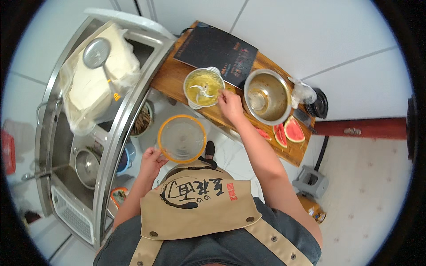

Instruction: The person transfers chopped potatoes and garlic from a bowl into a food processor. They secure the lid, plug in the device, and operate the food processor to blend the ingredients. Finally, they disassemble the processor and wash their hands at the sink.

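Observation:
My left hand [151,161] grips the edge of a round clear lid with an orange rim [182,116], held over the floor in front of my apron. My right hand [230,103] has its fingers curled at the right rim of a white food chopper bowl [187,94]. Whether they grip the rim or only touch it, I cannot tell. Yellow minced food [209,79] coats the inside of the bowl, around an upright chopper blade [201,90]. The bowl stands on a wooden counter [166,78].
Beside my right hand stands a steel pot [283,99]. Watermelon slices [294,129] and a knife [302,117] lie past it. Behind the bowl is a black induction cooktop [213,50]. A skimmer [96,53] rests on a bagged white block [88,84] over the steel sink [61,143].

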A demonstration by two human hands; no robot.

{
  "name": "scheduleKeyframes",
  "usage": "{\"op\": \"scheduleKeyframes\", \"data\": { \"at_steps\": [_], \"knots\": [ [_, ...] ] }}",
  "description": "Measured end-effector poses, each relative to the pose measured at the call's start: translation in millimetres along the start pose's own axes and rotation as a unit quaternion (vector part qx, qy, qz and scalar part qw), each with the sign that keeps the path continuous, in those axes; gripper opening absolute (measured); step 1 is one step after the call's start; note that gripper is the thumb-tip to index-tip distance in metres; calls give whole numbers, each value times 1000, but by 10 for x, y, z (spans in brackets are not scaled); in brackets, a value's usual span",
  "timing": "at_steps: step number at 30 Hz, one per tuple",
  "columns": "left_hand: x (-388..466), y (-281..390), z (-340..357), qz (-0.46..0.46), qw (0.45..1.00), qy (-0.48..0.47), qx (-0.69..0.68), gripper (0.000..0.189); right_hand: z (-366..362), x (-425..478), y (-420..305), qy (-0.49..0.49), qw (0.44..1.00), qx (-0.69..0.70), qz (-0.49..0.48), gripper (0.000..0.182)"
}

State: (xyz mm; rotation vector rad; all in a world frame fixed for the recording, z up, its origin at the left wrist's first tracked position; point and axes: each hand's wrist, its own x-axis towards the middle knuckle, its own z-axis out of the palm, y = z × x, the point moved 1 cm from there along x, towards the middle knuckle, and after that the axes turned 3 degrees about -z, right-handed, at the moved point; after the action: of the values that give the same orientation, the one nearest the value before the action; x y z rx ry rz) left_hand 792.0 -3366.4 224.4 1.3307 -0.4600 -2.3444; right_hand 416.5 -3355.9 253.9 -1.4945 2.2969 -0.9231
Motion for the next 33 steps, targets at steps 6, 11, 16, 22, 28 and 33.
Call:
{"op": "scheduleKeyframes", "data": {
  "at_steps": [6, 11, 16, 22, 28, 33],
  "knots": [
    [-269, -1, -370, 86, 990, 72, -80, 10, 338, 633, -60, -116, 974, -191, -42, 26],
    [-329, -172, -639, 146, 967, 124, -165, 8, 491, 757, 122, -212, 938, -270, -52, 23],
    [-364, -322, -923, 209, 937, 136, -247, 8, 549, 734, 82, -213, 935, -266, -96, 22],
    [-396, -238, -1272, 296, 877, 214, -312, 9, 681, 790, 166, -197, 930, -228, -210, 19],
    [-145, -131, -1799, 328, 845, 221, -361, 9, 458, 888, 136, -174, 954, -193, -148, 17],
    [-20, -105, -1898, 332, 828, 229, -391, 8, 142, 937, 203, -142, 987, -55, -43, 15]
  ]
}}
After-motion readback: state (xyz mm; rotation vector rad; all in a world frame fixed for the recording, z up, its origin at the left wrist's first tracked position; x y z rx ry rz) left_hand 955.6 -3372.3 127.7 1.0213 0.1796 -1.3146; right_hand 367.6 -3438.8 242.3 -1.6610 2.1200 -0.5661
